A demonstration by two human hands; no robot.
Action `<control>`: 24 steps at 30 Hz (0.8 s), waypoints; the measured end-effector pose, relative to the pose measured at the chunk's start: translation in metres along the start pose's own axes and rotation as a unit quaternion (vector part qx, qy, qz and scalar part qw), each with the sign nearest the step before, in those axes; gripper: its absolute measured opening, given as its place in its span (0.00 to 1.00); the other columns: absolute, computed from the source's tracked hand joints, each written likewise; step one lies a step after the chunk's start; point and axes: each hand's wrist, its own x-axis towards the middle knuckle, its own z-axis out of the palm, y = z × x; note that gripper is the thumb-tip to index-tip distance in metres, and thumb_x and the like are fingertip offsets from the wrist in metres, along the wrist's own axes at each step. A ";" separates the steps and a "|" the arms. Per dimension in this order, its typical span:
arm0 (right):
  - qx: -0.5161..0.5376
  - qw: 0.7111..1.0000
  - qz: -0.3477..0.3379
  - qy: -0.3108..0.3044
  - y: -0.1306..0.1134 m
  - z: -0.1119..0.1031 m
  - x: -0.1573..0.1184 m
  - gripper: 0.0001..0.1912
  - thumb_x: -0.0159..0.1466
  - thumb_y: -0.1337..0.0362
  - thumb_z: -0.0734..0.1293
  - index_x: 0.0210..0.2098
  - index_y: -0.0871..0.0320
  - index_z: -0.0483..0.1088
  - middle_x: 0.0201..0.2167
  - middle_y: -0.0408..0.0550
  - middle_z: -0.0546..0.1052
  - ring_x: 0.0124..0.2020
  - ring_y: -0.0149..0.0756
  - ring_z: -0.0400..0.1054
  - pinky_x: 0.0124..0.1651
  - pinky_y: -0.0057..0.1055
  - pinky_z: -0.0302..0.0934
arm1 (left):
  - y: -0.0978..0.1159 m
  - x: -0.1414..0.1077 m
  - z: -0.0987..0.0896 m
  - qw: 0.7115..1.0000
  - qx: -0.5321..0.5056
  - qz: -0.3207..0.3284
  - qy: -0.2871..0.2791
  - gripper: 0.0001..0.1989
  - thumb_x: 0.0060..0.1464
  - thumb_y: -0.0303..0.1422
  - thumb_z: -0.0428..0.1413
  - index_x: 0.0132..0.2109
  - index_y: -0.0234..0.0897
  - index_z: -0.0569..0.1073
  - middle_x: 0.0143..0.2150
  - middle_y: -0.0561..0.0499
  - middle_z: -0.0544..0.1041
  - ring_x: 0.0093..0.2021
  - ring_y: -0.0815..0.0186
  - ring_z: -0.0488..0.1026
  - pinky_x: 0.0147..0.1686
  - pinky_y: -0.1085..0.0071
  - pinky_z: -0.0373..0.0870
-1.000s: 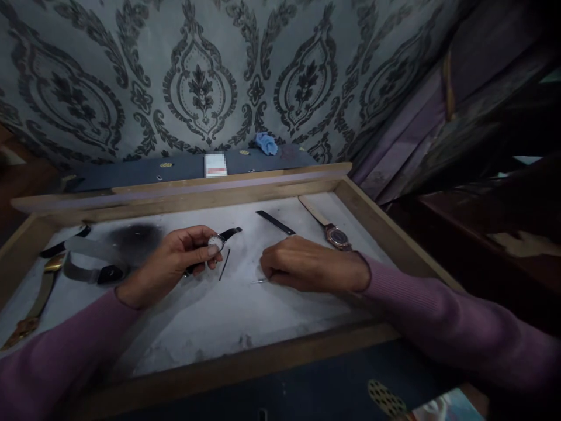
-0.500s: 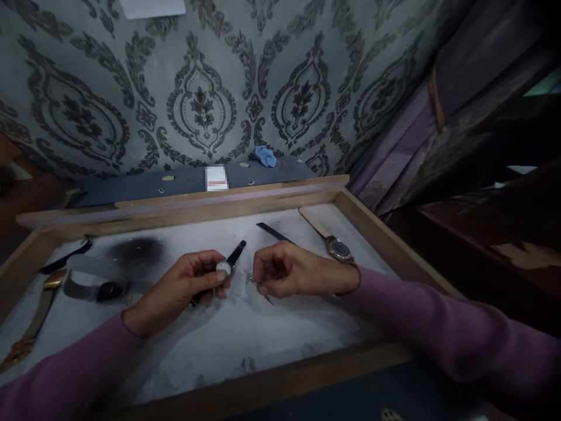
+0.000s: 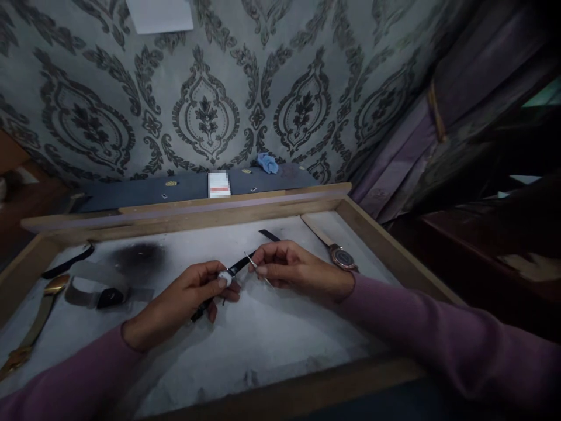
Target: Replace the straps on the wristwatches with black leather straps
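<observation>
My left hand (image 3: 190, 295) is closed around a small wristwatch (image 3: 226, 276) with a pale round face and a black strap, the thumb pressing at the edge of the face. One strap end reaches up toward my right hand (image 3: 287, 266); the other hangs below my left fingers. Between the right thumb and fingertips is a slim, pointed metal tool (image 3: 251, 261), its upper tip beside the strap. I cannot tell whether that tip touches it. Both hands are above the white floor of a wooden tray (image 3: 197, 374).
A rose-gold watch (image 3: 342, 257) with a beige strap lies at right, a black strap piece (image 3: 269, 235) behind my right hand. At left are a gold watch (image 3: 37, 318), a grey-banded watch (image 3: 107, 297) and a black strap (image 3: 70, 263). Behind the rim sits a blue cloth (image 3: 267, 164).
My right hand has turned and brought the metal tool up toward the watch strap. The watch has tilted in my left hand, and its fingers are more spread beneath. The view has shifted slightly.
</observation>
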 end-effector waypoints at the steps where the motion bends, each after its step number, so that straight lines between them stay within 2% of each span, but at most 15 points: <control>1: 0.002 1.000 -0.002 -0.004 0.000 0.000 0.000 0.14 0.56 0.59 0.71 0.33 0.65 0.70 0.22 0.38 0.66 0.19 0.20 0.53 0.20 0.21 0.45 | 0.001 0.000 0.000 1.000 0.008 0.005 0.003 0.14 0.52 0.41 0.59 0.36 0.33 0.71 0.36 0.44 0.76 0.38 0.60 0.74 0.19 0.79 0.62; 5: 0.017 1.000 -0.011 -0.023 0.001 0.001 0.000 0.14 0.57 0.59 0.71 0.34 0.65 0.70 0.23 0.39 0.67 0.19 0.20 0.52 0.19 0.21 0.44 | 0.003 0.001 -0.001 0.999 0.016 0.028 -0.015 0.14 0.53 0.42 0.58 0.32 0.33 0.71 0.29 0.49 0.74 0.26 0.69 0.71 0.16 0.80 0.56; 7: 0.025 0.999 -0.014 -0.023 0.002 0.001 0.000 0.14 0.57 0.59 0.71 0.34 0.65 0.70 0.23 0.39 0.67 0.19 0.20 0.52 0.19 0.21 0.43 | 0.003 0.001 -0.001 0.999 0.009 0.030 -0.024 0.14 0.53 0.42 0.58 0.32 0.33 0.71 0.27 0.50 0.74 0.23 0.71 0.69 0.16 0.79 0.56; 20: 0.037 0.999 -0.008 -0.035 0.002 0.001 0.000 0.13 0.58 0.61 0.71 0.35 0.66 0.71 0.23 0.39 0.67 0.19 0.19 0.54 0.19 0.20 0.46 | -0.002 0.000 -0.002 0.999 0.009 0.021 -0.035 0.12 0.54 0.40 0.58 0.34 0.34 0.72 0.28 0.51 0.74 0.24 0.71 0.68 0.17 0.79 0.55; 24: 0.043 0.998 -0.013 -0.032 0.003 0.002 -0.001 0.12 0.59 0.62 0.70 0.35 0.66 0.70 0.22 0.38 0.67 0.18 0.19 0.54 0.19 0.20 0.46 | 0.002 -0.002 -0.001 0.999 0.015 0.014 -0.029 0.13 0.53 0.41 0.59 0.34 0.34 0.72 0.27 0.52 0.74 0.21 0.73 0.65 0.16 0.79 0.53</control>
